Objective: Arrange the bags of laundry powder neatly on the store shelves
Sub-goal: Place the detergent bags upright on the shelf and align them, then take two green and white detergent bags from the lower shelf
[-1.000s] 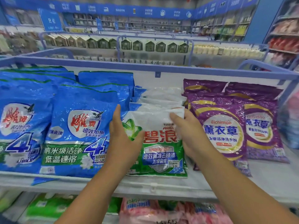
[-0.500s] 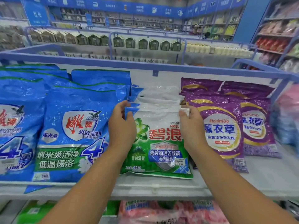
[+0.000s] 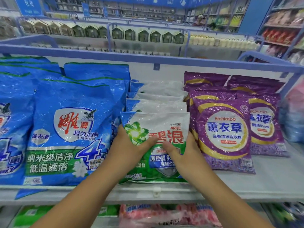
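— Head view, the only one we have: our left hand (image 3: 131,145) and right hand (image 3: 182,150) both grip the front white-and-green bag (image 3: 156,125), one on each side edge, thumbs laid across its printed face and nearly meeting at the middle.

— So neither hand is loose?

— No, both clasp that same bag. Our fingers go behind its sides, where we cannot see them. The bag lies between our palms, its top edge above the thumbs and its bottom edge down at the front edge of the shelf (image 3: 263,186).

— Where does it sit along the shelf?

— About mid-shelf, at the front of a row of like white bags (image 3: 161,96) stepped back toward the rear rail (image 3: 181,59). Its left edge is against the large blue bags (image 3: 70,129), which fill the left part of the shelf and overhang its front edge a little. Its right edge is just beside the purple bags (image 3: 225,132), stacked toward the right end of the shelf.

— Anything below?

— Under the shelf's front edge we see pink packets (image 3: 164,214) and a green packet (image 3: 32,214), both blurred.
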